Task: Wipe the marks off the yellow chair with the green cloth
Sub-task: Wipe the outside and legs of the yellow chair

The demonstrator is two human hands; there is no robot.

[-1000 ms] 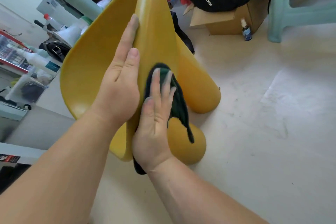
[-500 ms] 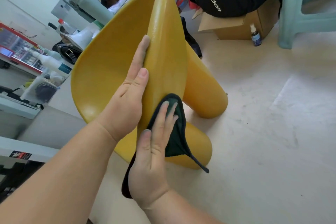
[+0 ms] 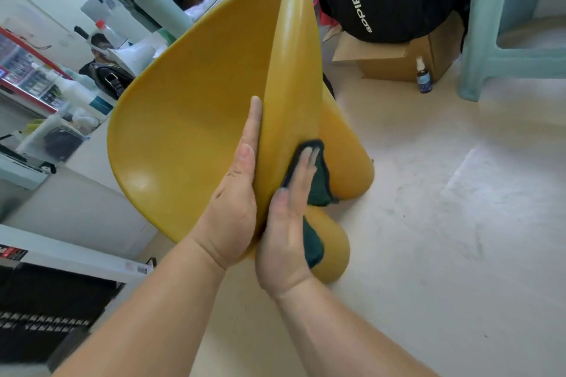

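Half the green cloth [image 3: 319, 185] hides beneath the right hand [image 3: 286, 242], fingers [image 3: 303, 168] flat (left hand [image 3: 232, 217] flat on chair [image 3: 199, 116]).

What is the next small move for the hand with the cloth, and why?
Probably slide the right hand with the green cloth upward along the yellow chair: the cloth lies flat under straight fingers, and the left hand steadies the rim.
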